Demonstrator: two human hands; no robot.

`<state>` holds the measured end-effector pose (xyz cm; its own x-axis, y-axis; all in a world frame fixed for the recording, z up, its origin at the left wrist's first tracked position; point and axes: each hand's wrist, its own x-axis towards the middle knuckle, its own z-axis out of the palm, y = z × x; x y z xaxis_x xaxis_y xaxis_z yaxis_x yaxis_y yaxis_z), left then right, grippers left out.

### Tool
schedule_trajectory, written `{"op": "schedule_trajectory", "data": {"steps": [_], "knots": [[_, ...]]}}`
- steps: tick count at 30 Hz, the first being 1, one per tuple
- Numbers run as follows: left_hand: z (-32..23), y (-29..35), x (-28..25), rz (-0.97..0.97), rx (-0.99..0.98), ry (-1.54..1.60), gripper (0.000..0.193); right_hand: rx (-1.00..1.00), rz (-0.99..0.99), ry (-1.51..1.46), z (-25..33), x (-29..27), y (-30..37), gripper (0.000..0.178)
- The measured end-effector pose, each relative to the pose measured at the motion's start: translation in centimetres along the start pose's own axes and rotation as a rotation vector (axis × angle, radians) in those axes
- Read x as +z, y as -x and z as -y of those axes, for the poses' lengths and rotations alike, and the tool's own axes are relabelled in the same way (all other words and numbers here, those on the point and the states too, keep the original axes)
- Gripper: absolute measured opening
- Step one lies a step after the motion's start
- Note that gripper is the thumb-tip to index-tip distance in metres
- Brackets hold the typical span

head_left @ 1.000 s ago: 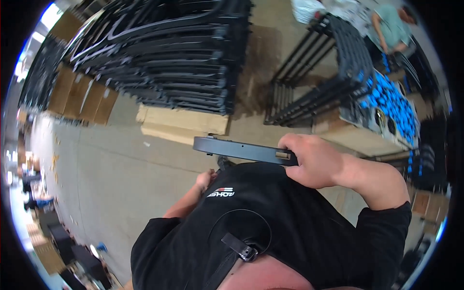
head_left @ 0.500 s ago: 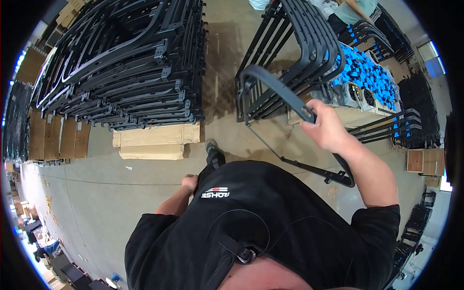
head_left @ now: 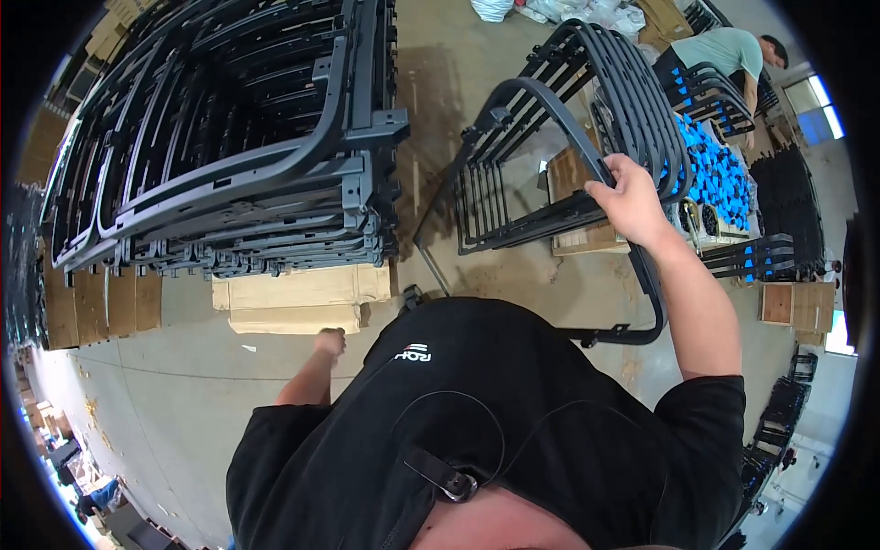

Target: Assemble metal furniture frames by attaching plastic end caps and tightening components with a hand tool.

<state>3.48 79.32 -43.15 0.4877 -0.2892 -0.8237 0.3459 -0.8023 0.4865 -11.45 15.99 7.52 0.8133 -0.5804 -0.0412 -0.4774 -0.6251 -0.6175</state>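
My right hand (head_left: 634, 200) is closed around the upper bar of a black tubular metal frame (head_left: 561, 99). This frame has rounded corners and hangs tilted at my right side, with its lower part partly hidden by my body. Just beyond it, several similar black frames (head_left: 632, 87) stand together in a row. On my left, my left hand (head_left: 332, 342) is held low with the fingers curled in, and nothing shows in it. It is nearest to a flattened cardboard piece (head_left: 293, 318) under a tall stack of black metal frames (head_left: 266, 165).
A pallet of parts with blue pieces (head_left: 710, 174) stands at the right. Behind it a person in a light green shirt (head_left: 720, 50) bends over more frames. Wooden boxes (head_left: 797, 304) sit at the far right, cardboard boxes (head_left: 101, 307) at the left.
The big frame stack looks nearer. My right hand and the held frame have shifted forward, and the frame's lower end has swung toward me. My left hand has moved left. The other person has come further into view.
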Motion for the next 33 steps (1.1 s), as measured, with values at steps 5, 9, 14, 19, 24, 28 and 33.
{"op": "schedule_trajectory", "data": {"steps": [5, 9, 14, 19, 24, 28, 33], "knots": [[-12.6, 1.3, -2.6, -0.117, -0.152, 0.502, 0.016, 0.095, 0.066, -0.098, 4.7, 0.5, -4.0, 0.031], [-15.1, 3.6, -1.1, -0.226, -0.158, 0.576, 0.011, 0.121, 0.084, -0.157, 6.6, 1.7, -10.5, 0.029], [-11.9, 5.1, 1.0, -0.103, 0.009, 0.13, 0.015, 0.167, -0.024, -0.212, 2.6, 0.4, -21.0, 0.025], [-7.1, 7.5, 4.6, -0.27, -0.091, 0.04, 0.017, 0.312, -0.043, -0.363, -1.7, -0.5, -27.2, 0.024], [-2.7, 6.1, 8.5, -0.104, -0.077, -0.747, 0.046, 0.305, 0.004, -0.277, -3.5, 0.3, -31.2, 0.029], [-5.2, 4.3, 11.3, -0.157, -0.068, -0.612, 0.049, 0.294, 0.046, -0.183, -5.5, -0.7, -32.6, 0.031], [-9.6, 2.3, 14.1, -0.365, -0.193, 0.341, 0.045, 0.288, 0.053, -0.17, -7.4, -2.5, -33.3, 0.03]]}}
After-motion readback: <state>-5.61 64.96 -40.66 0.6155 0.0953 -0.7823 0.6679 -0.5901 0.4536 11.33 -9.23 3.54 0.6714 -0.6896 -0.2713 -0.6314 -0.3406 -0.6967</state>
